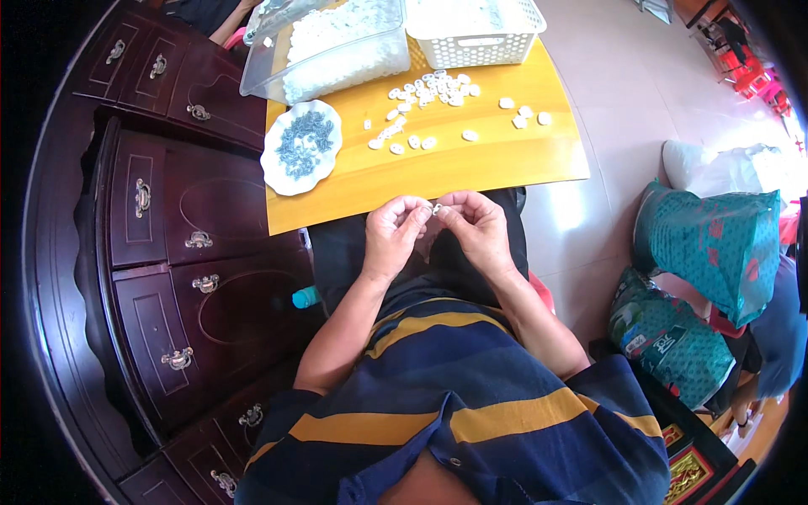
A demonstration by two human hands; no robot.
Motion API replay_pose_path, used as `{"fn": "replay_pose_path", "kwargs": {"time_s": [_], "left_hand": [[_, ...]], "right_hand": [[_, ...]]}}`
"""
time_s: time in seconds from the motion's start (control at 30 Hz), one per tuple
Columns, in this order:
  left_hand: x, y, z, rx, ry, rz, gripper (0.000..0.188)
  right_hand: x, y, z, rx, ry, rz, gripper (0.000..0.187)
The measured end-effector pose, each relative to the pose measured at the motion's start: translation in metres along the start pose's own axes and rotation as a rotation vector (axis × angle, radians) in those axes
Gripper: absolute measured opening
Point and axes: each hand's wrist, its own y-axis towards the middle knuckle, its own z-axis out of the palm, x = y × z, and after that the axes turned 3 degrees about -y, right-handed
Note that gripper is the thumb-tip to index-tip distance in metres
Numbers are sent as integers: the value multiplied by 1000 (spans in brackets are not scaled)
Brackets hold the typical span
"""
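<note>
Head view shows the left hand (392, 235) and the right hand (478, 235) pinching a small white piece (437, 209) between fingertips, above the lap (338, 257), beside the table (370, 187). It seems a fitting step; the next move probably calls for steady, fine pressure.

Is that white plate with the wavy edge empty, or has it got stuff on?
The white, wavy-edged round plate isn't empty: a spread of tiny dark bluish-grey pieces covers its middle, leaving mostly the rim bare.
</note>
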Motion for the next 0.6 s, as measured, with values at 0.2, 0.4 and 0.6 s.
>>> {"fn": "replay_pose_path", "kwargs": {"time_s": [0.2, 0.4, 0.6], "left_hand": [[-2, 5, -7, 66, 114, 64, 10], [-5, 5, -6, 50, 136, 75, 7], [-3, 5, -7, 50, 134, 59, 7]], "right_hand": [[1, -1, 1, -11, -96, -53, 12], [4, -3, 2, -22, -167, -109, 12], [7, -3, 3, -40, -229, -144, 12]]}}
